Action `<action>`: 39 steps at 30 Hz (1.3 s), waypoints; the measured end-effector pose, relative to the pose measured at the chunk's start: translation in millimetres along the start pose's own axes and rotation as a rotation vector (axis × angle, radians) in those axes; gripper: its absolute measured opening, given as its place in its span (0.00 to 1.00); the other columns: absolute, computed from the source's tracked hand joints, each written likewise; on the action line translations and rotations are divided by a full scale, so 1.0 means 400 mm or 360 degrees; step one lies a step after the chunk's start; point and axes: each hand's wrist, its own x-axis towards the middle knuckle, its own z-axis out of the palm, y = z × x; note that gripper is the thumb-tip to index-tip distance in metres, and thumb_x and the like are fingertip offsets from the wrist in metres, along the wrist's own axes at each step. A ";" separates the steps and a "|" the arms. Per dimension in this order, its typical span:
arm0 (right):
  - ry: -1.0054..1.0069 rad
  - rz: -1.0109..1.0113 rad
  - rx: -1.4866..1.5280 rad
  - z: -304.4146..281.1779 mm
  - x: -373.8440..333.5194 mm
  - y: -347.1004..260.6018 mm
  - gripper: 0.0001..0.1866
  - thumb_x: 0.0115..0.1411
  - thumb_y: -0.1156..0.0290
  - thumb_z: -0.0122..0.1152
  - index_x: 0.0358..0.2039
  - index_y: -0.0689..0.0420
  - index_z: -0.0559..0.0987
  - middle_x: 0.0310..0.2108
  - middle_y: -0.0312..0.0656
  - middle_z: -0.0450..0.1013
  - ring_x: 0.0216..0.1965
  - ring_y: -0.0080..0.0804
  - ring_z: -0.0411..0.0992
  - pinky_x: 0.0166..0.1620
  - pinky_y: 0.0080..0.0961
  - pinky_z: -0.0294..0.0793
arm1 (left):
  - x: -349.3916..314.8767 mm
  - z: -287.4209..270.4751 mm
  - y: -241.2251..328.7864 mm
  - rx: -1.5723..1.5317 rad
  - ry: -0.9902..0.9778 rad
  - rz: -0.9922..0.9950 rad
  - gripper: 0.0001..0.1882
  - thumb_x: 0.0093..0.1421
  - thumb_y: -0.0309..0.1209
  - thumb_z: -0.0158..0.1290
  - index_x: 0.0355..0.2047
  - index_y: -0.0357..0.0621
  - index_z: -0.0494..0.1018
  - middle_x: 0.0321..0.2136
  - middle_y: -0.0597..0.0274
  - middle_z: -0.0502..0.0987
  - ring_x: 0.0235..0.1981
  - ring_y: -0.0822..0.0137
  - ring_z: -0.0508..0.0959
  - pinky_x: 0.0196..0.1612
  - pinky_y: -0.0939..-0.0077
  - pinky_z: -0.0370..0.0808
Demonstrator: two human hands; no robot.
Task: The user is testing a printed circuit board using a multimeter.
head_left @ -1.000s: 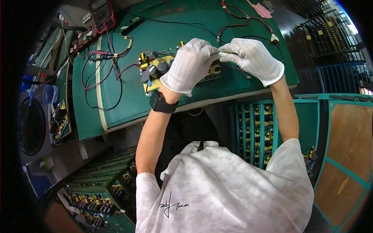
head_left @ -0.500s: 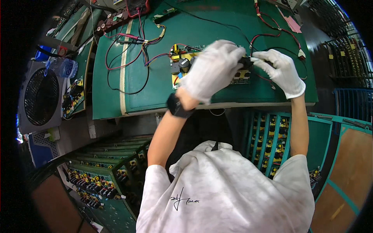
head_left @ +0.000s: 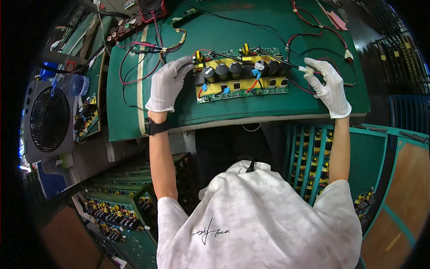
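Observation:
A long circuit board (head_left: pixel 277 91) lies on the green bench, carrying a row of black capacitors (head_left: pixel 235 70), yellow parts and red, black and blue-tipped leads. My gloved left hand (head_left: pixel 166 85) is at the board's left end, its fingers closed by the coloured wires there. What sits between those fingertips is hidden. Beyond the board's right end, my gloved right hand (head_left: pixel 330 85) has thumb and forefinger on either side of a white wire connector (head_left: pixel 306 69). A black cable (head_left: pixel 280 59) runs from that connector over the board.
A red meter (head_left: pixel 153 10) with probe leads (head_left: pixel 150 45) stands at the far left. Red wires (head_left: pixel 309 34) with a white plug (head_left: pixel 348 54) lie at the far right. A large fan (head_left: pixel 48 117) is on the left. Racks of boards (head_left: pixel 112 210) flank me below the bench.
My left hand has moved left off the middle of the board to its left end, uncovering the capacitors. My right hand stays near the right end, with the white connector now visible at its fingertips.

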 end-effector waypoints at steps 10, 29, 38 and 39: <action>-0.0040 0.0132 0.0139 0.011 -0.031 -0.006 0.29 0.67 0.45 0.62 0.54 0.58 0.81 0.50 0.48 0.80 0.50 0.45 0.79 0.51 0.37 0.78 | -0.030 0.057 -0.004 -0.0182 0.0221 -0.0364 0.06 0.65 0.27 0.62 0.42 0.43 0.79 0.32 0.51 0.84 0.32 0.52 0.85 0.32 0.67 0.79; 0.0200 0.0249 0.0404 0.073 -0.054 0.025 0.35 0.69 0.40 0.57 0.60 0.60 0.77 0.47 0.49 0.79 0.50 0.42 0.79 0.55 0.36 0.76 | 0.203 -0.011 0.112 -0.0316 -0.0153 0.0070 0.09 0.62 0.30 0.62 0.42 0.47 0.85 0.35 0.55 0.83 0.32 0.56 0.82 0.36 0.68 0.79; 0.0494 0.0009 0.0144 -0.007 0.064 0.013 0.17 0.70 0.58 0.60 0.47 0.58 0.85 0.45 0.44 0.82 0.49 0.42 0.80 0.56 0.38 0.77 | 0.266 0.030 0.108 -0.0328 -0.0383 0.0112 0.08 0.62 0.30 0.62 0.41 0.46 0.85 0.32 0.54 0.81 0.32 0.52 0.81 0.36 0.64 0.79; 0.0444 0.0043 0.0160 -0.020 0.112 -0.012 0.14 0.70 0.62 0.60 0.47 0.57 0.85 0.46 0.44 0.82 0.48 0.40 0.81 0.54 0.36 0.78 | 0.269 0.035 0.102 -0.0338 -0.0396 0.0107 0.08 0.62 0.30 0.62 0.41 0.46 0.85 0.32 0.54 0.81 0.32 0.52 0.81 0.36 0.64 0.79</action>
